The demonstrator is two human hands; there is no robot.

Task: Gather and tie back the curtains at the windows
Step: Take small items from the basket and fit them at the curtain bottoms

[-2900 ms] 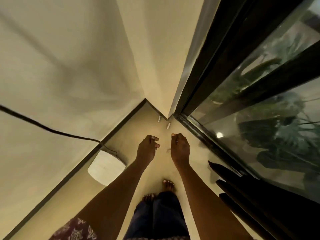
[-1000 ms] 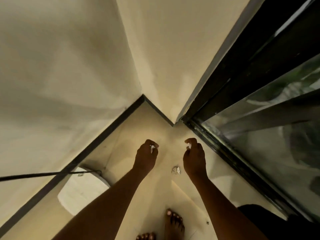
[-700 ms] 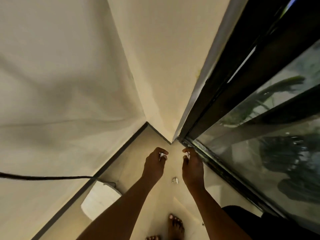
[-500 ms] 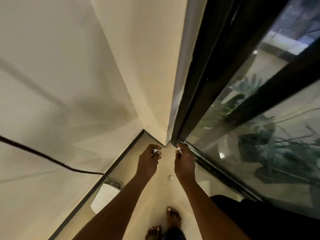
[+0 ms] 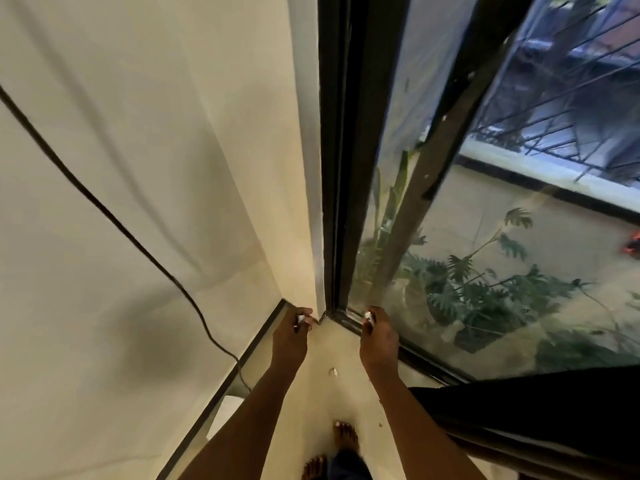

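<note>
Left hand (image 5: 290, 336) is curled, pinching a small whitish piece (image 5: 300, 319) between thumb and fingers; what the piece is cannot be told. Right hand (image 5: 378, 336) is curled the same way round a second small pale piece (image 5: 370, 316). Both arms reach forward and down toward the floor corner, hands side by side and apart, neither touching cloth.

Just beyond the left hand is the wall corner; just beyond the right hand is the bottom rail of the window frame (image 5: 341, 150), which the right knuckles overlap in view. A small pale scrap (image 5: 333, 372) lies on the floor (image 5: 341, 355) between the wrists. A cable (image 5: 104, 209) runs down the left wall. Bare feet show at the bottom edge.

Curtain (image 5: 540, 417): the dark folded mass at lower right, beside the right forearm and against the glass, is probably it; the fabric is too dark to be sure. Its long axis runs along the window from bottom centre out to the right edge. It lies right of and behind both hands, so the right hand is nearer and the left would have to cross over.

Judgement: gathering has not begun here. Both hands are occupied, so a grab at the curtain needs the right hand swung back rightward, likely with its piece freed or used as the tie.
</note>
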